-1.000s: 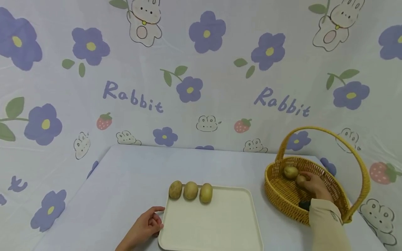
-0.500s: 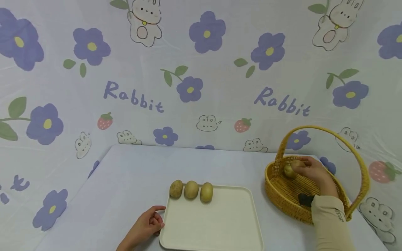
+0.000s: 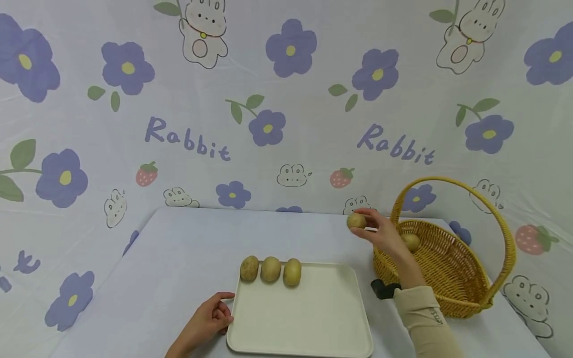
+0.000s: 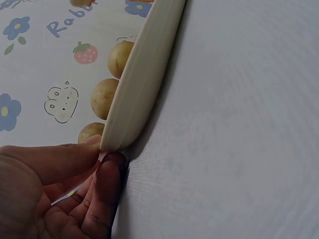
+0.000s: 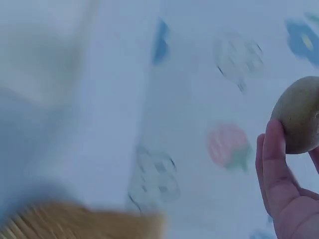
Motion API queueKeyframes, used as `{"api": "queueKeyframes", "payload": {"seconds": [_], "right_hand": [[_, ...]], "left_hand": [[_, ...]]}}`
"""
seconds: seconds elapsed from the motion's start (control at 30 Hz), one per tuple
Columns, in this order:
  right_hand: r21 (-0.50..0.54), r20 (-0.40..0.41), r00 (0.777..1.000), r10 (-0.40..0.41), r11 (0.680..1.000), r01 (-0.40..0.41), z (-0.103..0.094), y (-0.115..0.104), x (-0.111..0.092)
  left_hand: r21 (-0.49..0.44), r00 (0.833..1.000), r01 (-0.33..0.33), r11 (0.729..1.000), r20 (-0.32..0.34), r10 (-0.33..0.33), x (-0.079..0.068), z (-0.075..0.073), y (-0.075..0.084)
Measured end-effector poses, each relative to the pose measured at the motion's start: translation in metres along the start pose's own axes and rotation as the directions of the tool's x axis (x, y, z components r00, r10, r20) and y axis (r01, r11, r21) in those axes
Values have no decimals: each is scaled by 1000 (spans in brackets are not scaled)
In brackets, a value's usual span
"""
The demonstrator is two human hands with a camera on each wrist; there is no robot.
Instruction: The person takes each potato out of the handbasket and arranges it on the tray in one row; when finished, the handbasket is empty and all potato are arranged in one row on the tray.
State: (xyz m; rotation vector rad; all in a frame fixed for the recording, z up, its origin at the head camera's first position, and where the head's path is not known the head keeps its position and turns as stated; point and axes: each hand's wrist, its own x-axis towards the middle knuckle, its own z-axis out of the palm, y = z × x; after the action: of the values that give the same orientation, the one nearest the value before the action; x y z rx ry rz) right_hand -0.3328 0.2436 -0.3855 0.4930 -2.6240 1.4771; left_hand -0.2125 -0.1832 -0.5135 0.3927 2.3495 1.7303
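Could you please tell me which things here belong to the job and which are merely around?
Seemingly in use:
held potato, in the right hand
three potatoes on the tray
left hand, holding the tray's edge
wicker basket and the potato inside it

Merely around:
rabbit-print backdrop
pale tabletop

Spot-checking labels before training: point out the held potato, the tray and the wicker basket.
Held potato (image 3: 356,221): head view, on the skin left of the fingers.
Tray (image 3: 300,315): head view, on its bare bottom.
Wicker basket (image 3: 447,276): head view, on its bare woven inside.
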Motion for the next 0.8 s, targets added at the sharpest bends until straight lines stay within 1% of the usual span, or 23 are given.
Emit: {"api": "queueKeyframes", "payload": {"seconds": [0.07, 0.13, 0.17, 0.23, 0.33, 0.4, 0.5, 0.6, 0.73, 0.8], "right_hand": [[-7, 31, 999, -32, 999, 32, 24, 3, 1], [-6, 87, 995, -41, 999, 41, 47, 7, -1], [-26, 113, 992, -52, 998, 55, 58, 10, -1], [-61, 177, 983, -51, 996, 62, 76, 17, -4], [-130, 255, 966, -48, 988, 84, 95, 25, -8], [-179, 287, 957, -37, 980, 91, 103, 29, -10], [-222, 307, 951, -21, 970, 94, 112, 33, -13], [-227, 300, 954, -8, 971, 80, 115, 33, -14], [-234, 278, 961, -2, 970, 70, 116, 29, -15], [-246, 274, 962, -10, 966, 80, 117, 28, -15]], "left_hand": [[0, 1000, 2, 1000, 0, -2, 0, -1, 0], [5, 1000, -1, 1000, -2, 1, 0, -1, -1], [6, 1000, -3, 1000, -2, 3, 0, -1, -1], [7, 1000, -7, 1000, -5, 7, 1, -1, -3], [7, 1000, 3, 1000, -7, -3, 2, 0, -6], [6, 1000, 11, 1000, -10, -11, 2, 2, -7], [3, 1000, 18, 1000, -12, -18, 3, 3, -8], [20, 1000, 11, 1000, -11, -10, 3, 3, -9], [20, 1000, 5, 1000, -12, -5, 3, 2, -8], [14, 1000, 4, 1000, -13, -4, 3, 1, -6]]}}
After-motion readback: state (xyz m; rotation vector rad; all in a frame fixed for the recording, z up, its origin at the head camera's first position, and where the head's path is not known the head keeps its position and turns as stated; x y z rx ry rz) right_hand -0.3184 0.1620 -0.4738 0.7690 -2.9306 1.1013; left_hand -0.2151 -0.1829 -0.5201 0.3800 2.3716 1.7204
